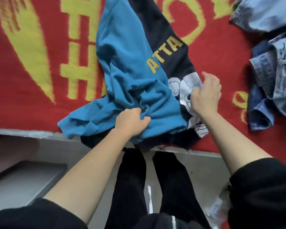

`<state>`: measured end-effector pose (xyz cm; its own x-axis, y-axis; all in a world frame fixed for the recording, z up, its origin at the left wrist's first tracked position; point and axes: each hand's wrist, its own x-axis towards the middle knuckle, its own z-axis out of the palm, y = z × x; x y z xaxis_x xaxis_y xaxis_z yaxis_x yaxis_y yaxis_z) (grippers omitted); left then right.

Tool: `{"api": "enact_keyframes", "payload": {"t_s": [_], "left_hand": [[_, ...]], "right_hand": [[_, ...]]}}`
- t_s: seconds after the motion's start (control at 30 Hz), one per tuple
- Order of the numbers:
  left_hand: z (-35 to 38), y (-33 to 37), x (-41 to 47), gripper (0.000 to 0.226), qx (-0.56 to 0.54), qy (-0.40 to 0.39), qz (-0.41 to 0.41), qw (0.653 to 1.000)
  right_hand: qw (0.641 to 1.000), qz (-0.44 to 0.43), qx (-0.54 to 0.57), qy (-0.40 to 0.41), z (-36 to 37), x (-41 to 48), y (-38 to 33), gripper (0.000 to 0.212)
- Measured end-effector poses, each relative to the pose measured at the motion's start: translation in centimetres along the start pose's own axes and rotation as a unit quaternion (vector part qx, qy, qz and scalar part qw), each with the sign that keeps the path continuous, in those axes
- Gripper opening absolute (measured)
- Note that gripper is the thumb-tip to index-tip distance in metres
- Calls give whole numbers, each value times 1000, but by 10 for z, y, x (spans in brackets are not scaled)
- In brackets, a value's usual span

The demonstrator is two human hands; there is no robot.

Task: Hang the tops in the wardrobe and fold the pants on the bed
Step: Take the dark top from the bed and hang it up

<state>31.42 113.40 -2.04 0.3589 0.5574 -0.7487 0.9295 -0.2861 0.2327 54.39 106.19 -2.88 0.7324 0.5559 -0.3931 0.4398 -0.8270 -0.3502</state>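
Observation:
A teal and navy sweatshirt [132,60] with yellow letters and a white print lies crumpled on the red bed cover [40,96], reaching the bed's near edge. My left hand [131,123] is shut on a bunched fold of its teal fabric near the edge. Over the white print hovers my right hand [205,95], fingers curled and slightly apart, touching or just above the cloth; whether it pinches the fabric is unclear. Blue jeans [271,83] lie crumpled at the right side of the bed.
A second denim piece [264,14] sits at the far right corner. The bed's grey edge [31,133] runs across below the sweatshirt. My black-trousered legs [155,187] stand against it on a grey floor. A grey box or step [23,179] is at lower left.

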Motion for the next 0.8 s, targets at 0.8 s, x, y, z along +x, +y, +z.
{"api": "enact_keyframes", "payload": {"t_s": [0.8], "left_hand": [[-27, 14, 41, 41, -33, 79, 78, 993]], "right_hand": [[942, 118, 225, -221, 52, -74, 21, 36]]}}
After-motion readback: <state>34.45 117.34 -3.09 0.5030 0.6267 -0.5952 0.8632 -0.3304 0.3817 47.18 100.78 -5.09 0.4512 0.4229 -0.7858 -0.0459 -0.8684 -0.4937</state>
